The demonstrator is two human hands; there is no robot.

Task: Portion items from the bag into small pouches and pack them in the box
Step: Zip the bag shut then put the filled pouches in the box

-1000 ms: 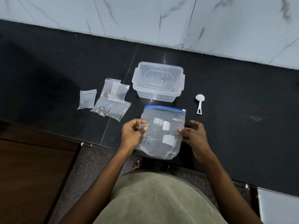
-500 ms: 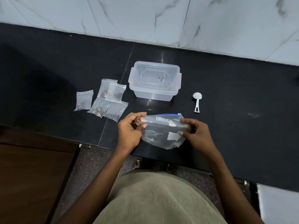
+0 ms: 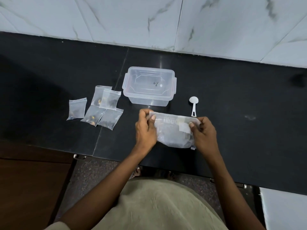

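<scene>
Left hand and right hand each pinch one end of bag, likely to fold it. Pouches wait beside box, lid on; spoon near.

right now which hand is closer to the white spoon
Right. The right hand pinches the big bag's right end just below the white spoon's handle tip. The left hand grips the bag's far end, a bag-width away.

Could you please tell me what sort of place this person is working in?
Probably a home kitchen: a polished black stone counter against a white marble-patterned tiled wall, with a brown wooden cabinet front below.
</scene>
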